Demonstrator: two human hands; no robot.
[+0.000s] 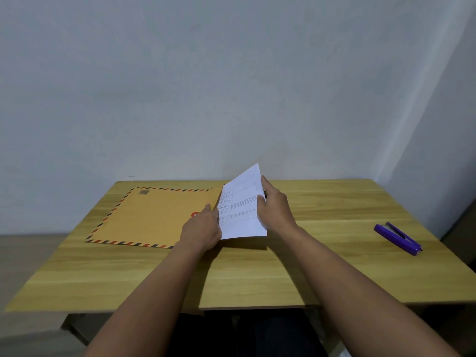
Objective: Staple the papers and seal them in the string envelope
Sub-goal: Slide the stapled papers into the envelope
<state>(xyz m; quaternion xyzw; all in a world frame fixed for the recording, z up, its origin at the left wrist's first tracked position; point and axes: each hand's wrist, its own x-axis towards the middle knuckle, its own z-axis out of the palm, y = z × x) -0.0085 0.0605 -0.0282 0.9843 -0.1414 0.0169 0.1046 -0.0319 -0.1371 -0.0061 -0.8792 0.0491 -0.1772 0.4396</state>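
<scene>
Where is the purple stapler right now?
In the head view, the purple stapler lies on the wooden table at the far right, well apart from the papers and both hands.

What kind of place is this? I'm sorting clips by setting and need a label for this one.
Probably a plain room at home or in a small office, used as a desk corner: a wooden table pushed against bare walls, with only paperwork on it, namely an envelope, papers and a purple stapler.
</scene>
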